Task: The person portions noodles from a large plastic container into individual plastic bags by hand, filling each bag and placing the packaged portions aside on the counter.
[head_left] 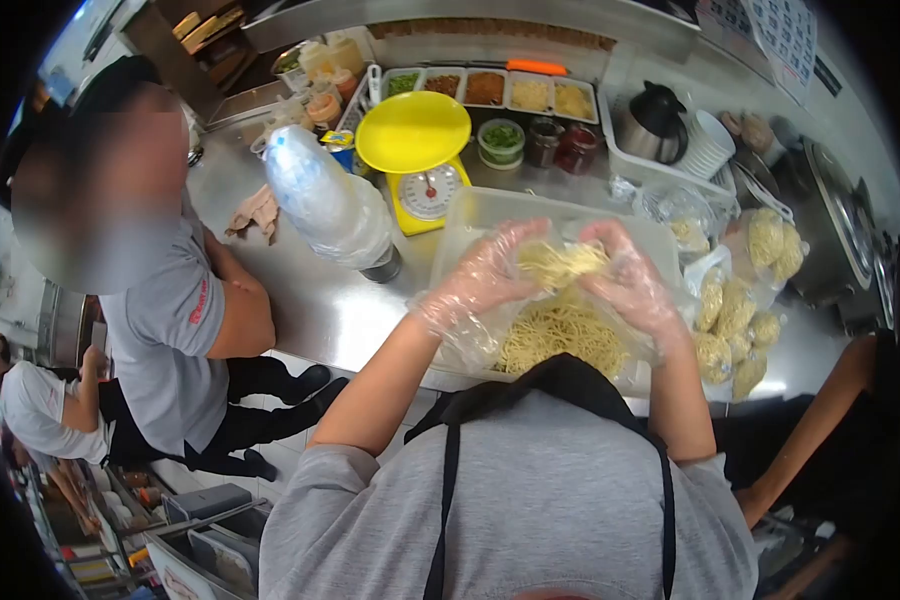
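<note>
Both my hands wear clear plastic gloves above a translucent bin (460,225) of yellow noodles (560,338). My left hand (492,272) closes round the left side of a small bunch of noodles (562,264), lifted over the bin. On the right side of the same bunch, my right hand (630,278) grips with bent fingers. Behind the bin stands a yellow scale (430,195) with a round yellow pan (413,132). Several bags of portioned noodles (735,310) lie right of the bin.
A plastic-wrapped stack (330,200) stands left of the scale. Topping trays (485,88), jars (576,148) and a thermos (654,125) line the back. One person (170,300) stands at the left; another person's arm (820,430) is at the right.
</note>
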Available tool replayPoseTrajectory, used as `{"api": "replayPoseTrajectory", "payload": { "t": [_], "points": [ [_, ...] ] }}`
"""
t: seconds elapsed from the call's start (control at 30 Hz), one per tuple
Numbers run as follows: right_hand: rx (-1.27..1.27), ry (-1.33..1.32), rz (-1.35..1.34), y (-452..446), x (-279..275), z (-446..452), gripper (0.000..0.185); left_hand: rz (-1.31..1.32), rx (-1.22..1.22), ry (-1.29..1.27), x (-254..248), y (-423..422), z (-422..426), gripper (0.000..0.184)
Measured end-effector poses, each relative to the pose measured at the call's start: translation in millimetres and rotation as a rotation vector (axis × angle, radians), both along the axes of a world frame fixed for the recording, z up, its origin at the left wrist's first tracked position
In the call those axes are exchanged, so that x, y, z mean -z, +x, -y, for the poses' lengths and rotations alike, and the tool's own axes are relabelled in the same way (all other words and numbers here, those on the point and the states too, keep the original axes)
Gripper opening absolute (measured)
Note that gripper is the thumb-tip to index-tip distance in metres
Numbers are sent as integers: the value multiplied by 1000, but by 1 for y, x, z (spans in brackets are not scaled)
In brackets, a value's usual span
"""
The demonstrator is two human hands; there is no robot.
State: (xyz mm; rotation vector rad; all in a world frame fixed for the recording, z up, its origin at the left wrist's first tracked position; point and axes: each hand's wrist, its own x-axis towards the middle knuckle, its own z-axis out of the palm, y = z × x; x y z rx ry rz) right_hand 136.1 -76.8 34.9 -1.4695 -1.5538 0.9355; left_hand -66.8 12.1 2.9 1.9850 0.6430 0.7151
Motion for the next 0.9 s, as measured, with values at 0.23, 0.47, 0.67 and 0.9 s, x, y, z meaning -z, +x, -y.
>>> {"api": "replayPoseTrajectory", "payload": {
  "t": [0.23, 0.47, 0.67, 0.9],
  "points": [
    [-232, 74, 295, -19, -12, -33, 41, 128, 8, -400, 19, 3, -6, 36],
    [-447, -154, 724, -1, -108, -38, 51, -261, -206, 157, 16, -5, -16, 31],
    [-383, 110, 832, -8, -152, -52, 43, -121, -42, 115, 20, -3, -18, 33],
    [-727, 1248, 923, 11, -228, -43, 41, -268, -103, 68, 22, -5, -19, 38]
  ]
}}
